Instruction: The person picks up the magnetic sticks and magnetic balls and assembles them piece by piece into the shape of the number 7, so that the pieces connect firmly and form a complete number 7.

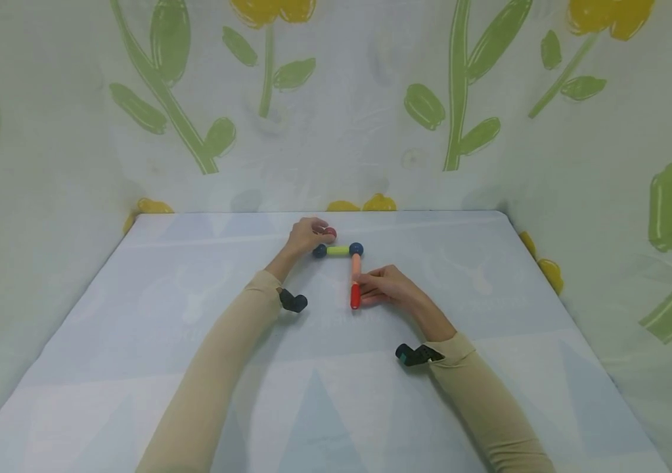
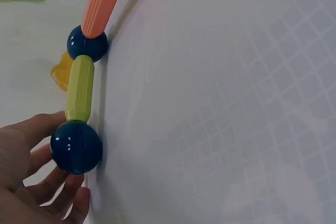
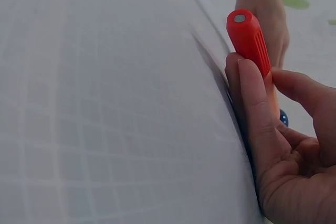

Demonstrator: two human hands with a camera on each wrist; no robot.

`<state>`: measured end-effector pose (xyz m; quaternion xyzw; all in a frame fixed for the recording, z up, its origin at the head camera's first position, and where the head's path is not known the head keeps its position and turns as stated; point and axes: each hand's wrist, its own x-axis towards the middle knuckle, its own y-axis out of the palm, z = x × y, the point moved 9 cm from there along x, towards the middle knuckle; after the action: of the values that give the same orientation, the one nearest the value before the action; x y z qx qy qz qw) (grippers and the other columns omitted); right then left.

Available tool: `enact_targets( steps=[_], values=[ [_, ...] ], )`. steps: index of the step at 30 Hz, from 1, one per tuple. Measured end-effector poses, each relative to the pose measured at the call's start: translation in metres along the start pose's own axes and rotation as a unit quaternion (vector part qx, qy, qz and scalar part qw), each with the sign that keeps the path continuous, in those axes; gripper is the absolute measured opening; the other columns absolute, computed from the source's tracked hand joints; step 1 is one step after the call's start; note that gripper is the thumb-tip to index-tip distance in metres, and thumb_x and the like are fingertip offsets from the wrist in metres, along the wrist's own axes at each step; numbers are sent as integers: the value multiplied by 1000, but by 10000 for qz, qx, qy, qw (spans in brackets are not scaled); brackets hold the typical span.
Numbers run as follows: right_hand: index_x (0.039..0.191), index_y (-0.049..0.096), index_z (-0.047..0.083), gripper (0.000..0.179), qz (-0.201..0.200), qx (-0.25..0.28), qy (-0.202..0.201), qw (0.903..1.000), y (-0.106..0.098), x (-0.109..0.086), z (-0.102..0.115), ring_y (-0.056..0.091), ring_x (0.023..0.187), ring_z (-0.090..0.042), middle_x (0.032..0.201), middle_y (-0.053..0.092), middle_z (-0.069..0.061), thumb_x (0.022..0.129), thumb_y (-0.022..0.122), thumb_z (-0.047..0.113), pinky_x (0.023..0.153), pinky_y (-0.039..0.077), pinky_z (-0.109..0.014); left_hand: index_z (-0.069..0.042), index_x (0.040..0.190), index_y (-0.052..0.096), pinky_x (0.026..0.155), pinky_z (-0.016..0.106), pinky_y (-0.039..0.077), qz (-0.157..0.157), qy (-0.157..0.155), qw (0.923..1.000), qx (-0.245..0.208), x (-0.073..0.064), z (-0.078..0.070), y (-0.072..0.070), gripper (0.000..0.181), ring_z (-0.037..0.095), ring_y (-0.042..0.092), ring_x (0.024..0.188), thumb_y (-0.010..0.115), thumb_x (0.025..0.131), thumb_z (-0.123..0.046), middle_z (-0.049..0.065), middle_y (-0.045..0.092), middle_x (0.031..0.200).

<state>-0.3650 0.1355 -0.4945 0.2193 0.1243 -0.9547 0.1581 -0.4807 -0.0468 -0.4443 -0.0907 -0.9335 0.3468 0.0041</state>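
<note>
Blue balls and coloured rods form an L on the table. A yellow-green rod [image 2: 81, 88] joins a left blue ball [image 2: 76, 147] to a corner blue ball [image 1: 356, 249]. From the corner, an orange rod [image 1: 356, 266] runs toward the person, ending in a red magnetic rod [image 1: 355, 297] with a silvery disc on its tip. My right hand [image 1: 391, 284] pinches the red rod near its joint with the orange one. Just beyond the left blue ball, my left hand [image 1: 307, 234] holds a red ball [image 1: 330, 232] at its fingertips; the left wrist view hides that ball.
The pieces lie toward the far side of a pale patterned table [image 1: 312, 407]. Behind it and at both sides hang white cloths [image 1: 336, 144] printed with green leaves and yellow flowers. Dark wrist cameras [image 1: 293, 301] sit at both cuffs.
</note>
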Motion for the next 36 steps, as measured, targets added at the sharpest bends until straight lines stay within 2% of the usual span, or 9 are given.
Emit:
enact_targets(
  steps=[6,26,36],
  values=[
    [124,63,-1,47,-14,52,47,10000,1,0,-1,71,77,-13,98,73,-9,93,67,34,71,59,-24,-4,128,60,96,41,52,0,43,10000,89,-1,-3,2,45,30,61,112,72,89,-25,16,66,122],
    [123,63,-2,47,-10,107,18,9999,3,1,-1,72,75,-13,94,73,-9,92,68,34,70,59,-23,-6,122,62,94,40,54,-134,20,9997,226,2,1,6,39,29,62,107,71,90,-27,14,66,118],
    [125,62,-2,48,-47,56,66,10000,2,0,0,72,76,-13,98,73,-10,93,67,34,71,59,-24,-8,121,63,94,41,52,-240,260,9994,62,-3,-9,3,37,27,61,109,71,90,-27,12,69,117]
  ],
)
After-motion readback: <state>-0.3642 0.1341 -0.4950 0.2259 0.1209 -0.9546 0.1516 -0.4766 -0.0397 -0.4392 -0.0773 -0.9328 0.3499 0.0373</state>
